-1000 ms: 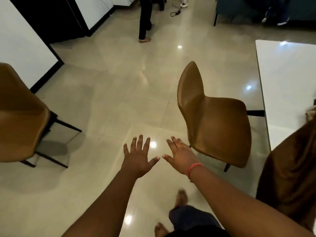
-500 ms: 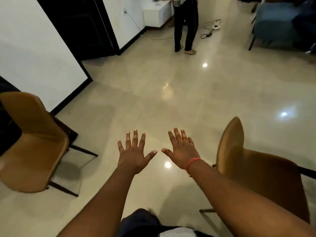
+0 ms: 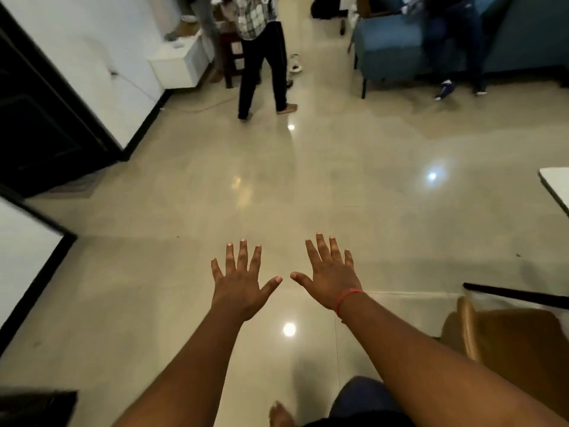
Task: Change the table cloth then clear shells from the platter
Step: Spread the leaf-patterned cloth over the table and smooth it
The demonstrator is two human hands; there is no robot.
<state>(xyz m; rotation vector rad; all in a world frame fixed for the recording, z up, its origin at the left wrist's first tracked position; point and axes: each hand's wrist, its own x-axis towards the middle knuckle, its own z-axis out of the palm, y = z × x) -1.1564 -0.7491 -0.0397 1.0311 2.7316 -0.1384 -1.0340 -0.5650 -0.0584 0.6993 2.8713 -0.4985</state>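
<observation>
My left hand (image 3: 238, 280) and my right hand (image 3: 331, 274) are stretched out in front of me, palms down, fingers spread, holding nothing. They hover over the shiny beige floor. A red string sits on my right wrist. A corner of the white table (image 3: 555, 188) shows at the right edge. No table cloth, platter or shells are in view.
A brown chair (image 3: 505, 337) stands at the lower right, close to my right arm. A person (image 3: 261, 53) stands ahead near a white cabinet (image 3: 181, 63). A blue sofa (image 3: 397, 47) with someone seated is at the far right. A dark doorway (image 3: 40, 124) lies left.
The view has swung up and to the right: the left brown chair has left the frame, the right chair has slid to the lower right, and the table corner has appeared. My hands stay spread.
</observation>
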